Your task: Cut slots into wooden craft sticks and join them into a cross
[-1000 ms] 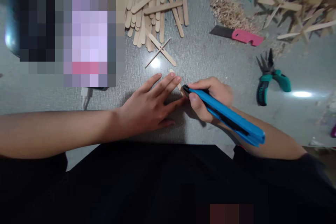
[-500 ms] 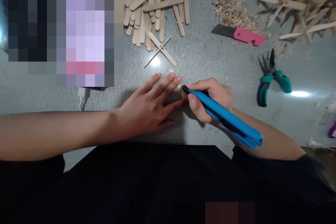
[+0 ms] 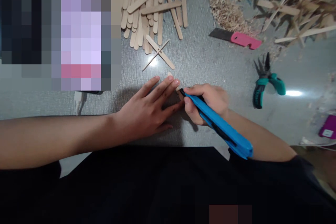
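Leftmost, one white plastic cable plug (image 3: 80, 96) lies beside a blurred patch, its cable running toward the person. The one left hand (image 3: 148, 108) reaches in from the left, palm down, fingers fanned apart, its fingertips pressing on one pale, round-ended wooden stick (image 3: 169, 74) on the grey textured table (image 3: 126, 84). That stick slants from far left to near right, mostly covered by the fingers. Beyond it sits a heap of flat, pale wooden craft sticks (image 3: 153, 8), well over a dozen, too overlapped to count exactly; nearer, one flat stick (image 3: 166, 59) and one thin sliver (image 3: 149, 62) cross in an X. The one right hand (image 3: 207, 101) is clamped round one long blue plastic cutter (image 3: 219, 122), thumb and index finger near its black nose, which points far left at the stick; its long axis runs back to near right, over the forearm. Farther right lie one mound of curly wood shavings (image 3: 225, 8), one pink-handled dark blade (image 3: 245, 40), one pair of teal-handled pliers (image 3: 266, 77), jaws away from the person, a tangle of uncounted wood strips (image 3: 291, 7) and one purple object (image 3: 328, 126).
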A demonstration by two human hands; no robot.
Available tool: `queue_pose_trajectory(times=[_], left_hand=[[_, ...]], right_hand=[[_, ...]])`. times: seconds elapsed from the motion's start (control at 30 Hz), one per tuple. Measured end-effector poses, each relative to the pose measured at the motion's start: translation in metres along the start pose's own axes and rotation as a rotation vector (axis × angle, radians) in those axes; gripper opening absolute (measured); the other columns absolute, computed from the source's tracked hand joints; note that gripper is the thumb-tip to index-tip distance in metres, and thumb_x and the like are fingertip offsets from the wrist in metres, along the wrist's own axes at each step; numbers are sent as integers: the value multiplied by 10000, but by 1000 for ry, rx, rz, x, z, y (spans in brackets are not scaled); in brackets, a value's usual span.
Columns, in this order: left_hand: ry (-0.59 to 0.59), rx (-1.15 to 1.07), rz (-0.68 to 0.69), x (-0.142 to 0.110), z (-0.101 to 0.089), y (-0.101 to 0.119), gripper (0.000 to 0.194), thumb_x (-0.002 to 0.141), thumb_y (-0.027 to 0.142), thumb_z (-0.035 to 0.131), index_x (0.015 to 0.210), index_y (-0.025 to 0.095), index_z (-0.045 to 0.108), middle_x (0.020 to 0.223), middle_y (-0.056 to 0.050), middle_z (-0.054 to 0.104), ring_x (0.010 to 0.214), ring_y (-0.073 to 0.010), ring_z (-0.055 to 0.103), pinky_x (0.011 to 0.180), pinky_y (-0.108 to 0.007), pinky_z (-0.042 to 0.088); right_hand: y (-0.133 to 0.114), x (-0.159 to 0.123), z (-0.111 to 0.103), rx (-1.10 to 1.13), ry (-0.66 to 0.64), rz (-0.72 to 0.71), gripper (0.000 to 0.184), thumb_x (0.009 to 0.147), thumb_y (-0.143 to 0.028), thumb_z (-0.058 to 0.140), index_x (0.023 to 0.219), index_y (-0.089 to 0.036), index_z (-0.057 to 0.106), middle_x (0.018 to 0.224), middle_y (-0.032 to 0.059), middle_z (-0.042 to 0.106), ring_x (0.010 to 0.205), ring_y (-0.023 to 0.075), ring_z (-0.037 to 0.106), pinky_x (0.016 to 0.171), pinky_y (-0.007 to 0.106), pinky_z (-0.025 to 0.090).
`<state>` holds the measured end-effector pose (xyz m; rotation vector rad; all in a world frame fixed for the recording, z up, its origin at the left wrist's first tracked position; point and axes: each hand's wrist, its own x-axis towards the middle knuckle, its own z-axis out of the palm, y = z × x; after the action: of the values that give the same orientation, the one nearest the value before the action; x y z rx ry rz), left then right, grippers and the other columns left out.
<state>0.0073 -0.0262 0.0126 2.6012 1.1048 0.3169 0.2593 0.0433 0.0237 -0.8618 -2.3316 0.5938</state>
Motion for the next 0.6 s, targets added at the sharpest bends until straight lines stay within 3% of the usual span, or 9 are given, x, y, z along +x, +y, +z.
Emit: queue_pose_trajectory(times=[0.2,0.3,0.47,0.6], left_hand=[[46,-1,13,1,0,0,883,980,624,872,1664,137,598,1844,-288,482,1754,-463,462,1437,-639,417],[31,0,13,3,-4,0,837,1001,613,851,1656,145,623,1839,-286,489,1739,-468,486,1418,-646,451],[7,-3,7,3,-6,-1,842,1003,606,849,1677,164,605,1844,-287,478,1749,-466,469,1420,-651,440],[-15,8,6,2,-5,-1,871,1019,597,832,1735,198,535,1885,-246,435,1783,-439,419,1452,-634,387]], right_hand=[[6,8,2,-69,5,-151,181,1019,-188,696,1113,-342,694,817,-20,841,593,203,769,557,350,654],[8,7,2,-104,-33,-122,127,1063,-255,643,1059,-364,708,779,-32,826,588,212,764,546,371,656],[10,0,3,-68,2,-150,160,1043,-221,680,1140,-343,718,850,-14,855,626,203,790,571,345,665],[10,-8,-1,24,-82,5,101,1061,-271,726,1144,-312,767,943,15,889,777,238,868,713,368,717]])
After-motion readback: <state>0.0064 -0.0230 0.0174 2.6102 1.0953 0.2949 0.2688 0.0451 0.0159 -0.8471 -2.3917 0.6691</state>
